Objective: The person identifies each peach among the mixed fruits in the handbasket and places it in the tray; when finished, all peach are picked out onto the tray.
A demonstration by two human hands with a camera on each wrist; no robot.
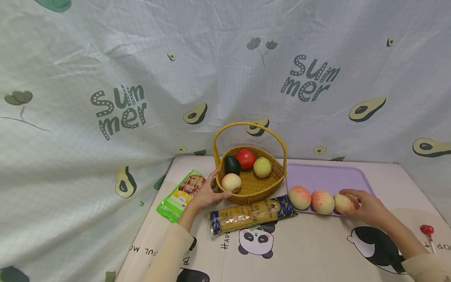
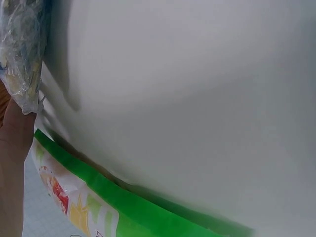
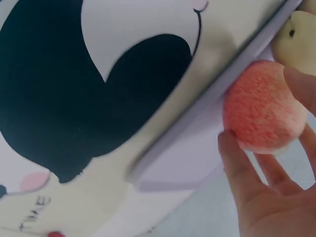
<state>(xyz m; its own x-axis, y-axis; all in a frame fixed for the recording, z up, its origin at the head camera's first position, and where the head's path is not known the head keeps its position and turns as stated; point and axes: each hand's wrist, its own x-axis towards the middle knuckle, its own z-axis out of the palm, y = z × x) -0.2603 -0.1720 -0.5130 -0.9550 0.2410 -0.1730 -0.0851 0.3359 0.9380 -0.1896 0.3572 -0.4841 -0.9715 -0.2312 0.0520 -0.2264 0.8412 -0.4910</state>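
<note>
My left hand [image 1: 206,196] holds the left side of a yellow wicker basket [image 1: 255,196], its thumb at the front rim. Inside the basket lie a peach [image 1: 231,183], a dark green avocado [image 1: 232,165], a red round fruit [image 1: 246,158] and a yellow-green pear-like fruit [image 1: 262,167]. On the right, my right hand [image 1: 366,207] grips a pink-blushed peach [image 3: 264,106] at the front right of a purple tray [image 1: 327,176]. Two more peaches, the nearer one [image 1: 322,202] and the leftmost one [image 1: 299,197], sit in a row along the tray's front edge.
A pack of dry noodles [image 1: 251,215] lies in front of the basket, its right end beside the tray. At left, a green food pouch [image 1: 183,194] is partly behind my left hand. A red lollipop [image 1: 427,231] lies far right. Patterned curtain [image 1: 225,78] hangs behind the table.
</note>
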